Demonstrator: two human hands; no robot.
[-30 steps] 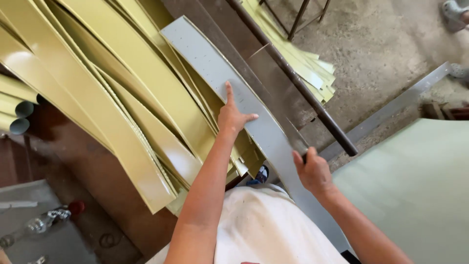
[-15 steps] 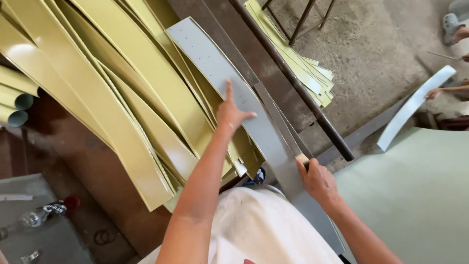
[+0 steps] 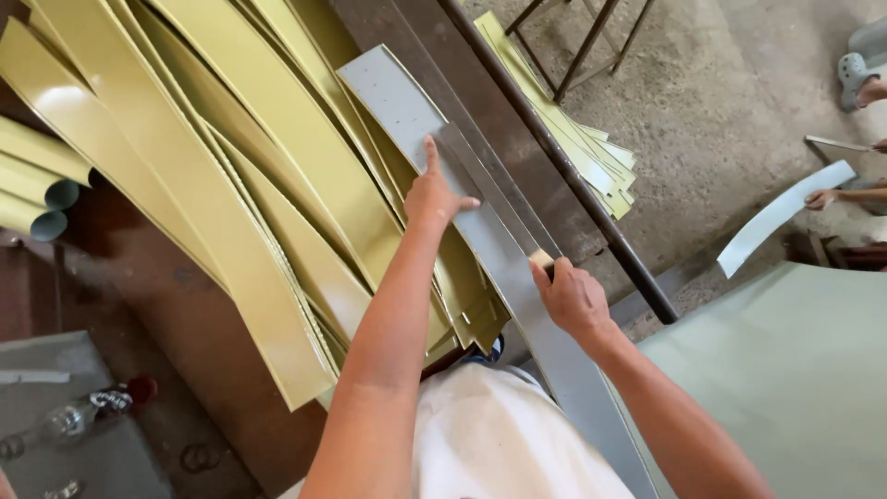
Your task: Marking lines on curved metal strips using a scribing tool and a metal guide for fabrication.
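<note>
Lying diagonally across the heap of long yellow-green curved strips [image 3: 231,185], the long grey flat metal strip [image 3: 480,212] is pressed under the left hand [image 3: 434,199], fingers spread flat, while the right hand [image 3: 571,298] grips a pale wooden-handled tool [image 3: 541,260] at the strip's right edge.

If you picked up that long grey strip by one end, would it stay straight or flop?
Probably it would bend and sag. The grey strip looks very thin and long, and the similar yellow strips beside it curve over the pile. It seems smooth, so maybe slippery; the left hand presses flat on it while the right hand grips a small tool at its edge.
</note>
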